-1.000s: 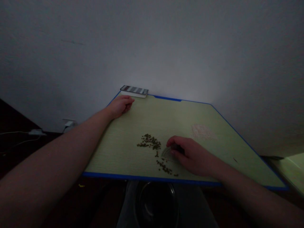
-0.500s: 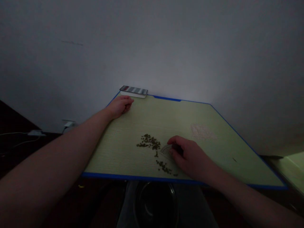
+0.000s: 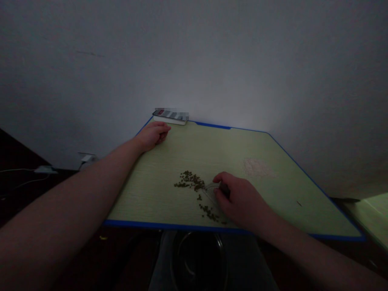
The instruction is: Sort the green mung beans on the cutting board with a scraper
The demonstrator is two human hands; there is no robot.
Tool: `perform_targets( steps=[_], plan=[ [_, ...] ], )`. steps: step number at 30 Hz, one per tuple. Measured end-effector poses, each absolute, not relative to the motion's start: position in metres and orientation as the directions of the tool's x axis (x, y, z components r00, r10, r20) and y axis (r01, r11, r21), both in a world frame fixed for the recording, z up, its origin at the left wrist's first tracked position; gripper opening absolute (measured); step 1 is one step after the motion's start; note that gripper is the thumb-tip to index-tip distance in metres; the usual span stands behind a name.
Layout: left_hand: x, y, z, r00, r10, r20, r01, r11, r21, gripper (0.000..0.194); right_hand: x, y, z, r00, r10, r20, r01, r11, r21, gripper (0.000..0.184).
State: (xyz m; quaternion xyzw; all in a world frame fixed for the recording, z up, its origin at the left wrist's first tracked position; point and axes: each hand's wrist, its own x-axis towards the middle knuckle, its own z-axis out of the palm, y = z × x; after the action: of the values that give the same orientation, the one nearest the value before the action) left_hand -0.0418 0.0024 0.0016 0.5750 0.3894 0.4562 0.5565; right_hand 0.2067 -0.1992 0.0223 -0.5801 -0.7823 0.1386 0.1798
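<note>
My right hand (image 3: 238, 198) is closed on a clear protractor (image 3: 209, 193), gripping it between thumb and fingers. The protractor's free edge points left and touches or nearly touches a scatter of small dark green beans (image 3: 189, 179). A smaller string of the same beans (image 3: 208, 212) trails toward the table's near edge, left of my right wrist. My left hand (image 3: 154, 135) rests at the table's far left with its fingers curled into a loose fist, and nothing shows in it. Just behind it lies a flat box with a striped top (image 3: 170, 117).
A pale heap of small grains (image 3: 257, 167) lies on the right of the light table (image 3: 221, 149), which has a blue rim. A dark glossy bowl (image 3: 198, 262) sits at my lap below the near edge. A wall stands close behind; cables (image 3: 45, 169) lie at left.
My right hand has shifted the protractor slightly, and its edge now sits tilted up against the right end of the bean scatter. My left hand stays put.
</note>
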Motion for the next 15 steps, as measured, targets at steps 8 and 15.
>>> perform_targets(
  steps=[8, 15],
  plan=[
    [-0.041, 0.002, 0.003, 0.281, 0.956, 0.086, -0.068, -0.069, 0.995, 0.023, 0.231, -0.196, 0.021, -0.157, 0.978, 0.137, 0.892, 0.200, -0.406, 0.016],
    [-0.041, 0.001, 0.003, 0.281, 0.956, 0.080, -0.065, -0.064, 0.996, 0.023, 0.251, -0.193, 0.021, -0.119, 0.979, 0.164, 0.868, 0.183, -0.461, 0.015]
  ],
)
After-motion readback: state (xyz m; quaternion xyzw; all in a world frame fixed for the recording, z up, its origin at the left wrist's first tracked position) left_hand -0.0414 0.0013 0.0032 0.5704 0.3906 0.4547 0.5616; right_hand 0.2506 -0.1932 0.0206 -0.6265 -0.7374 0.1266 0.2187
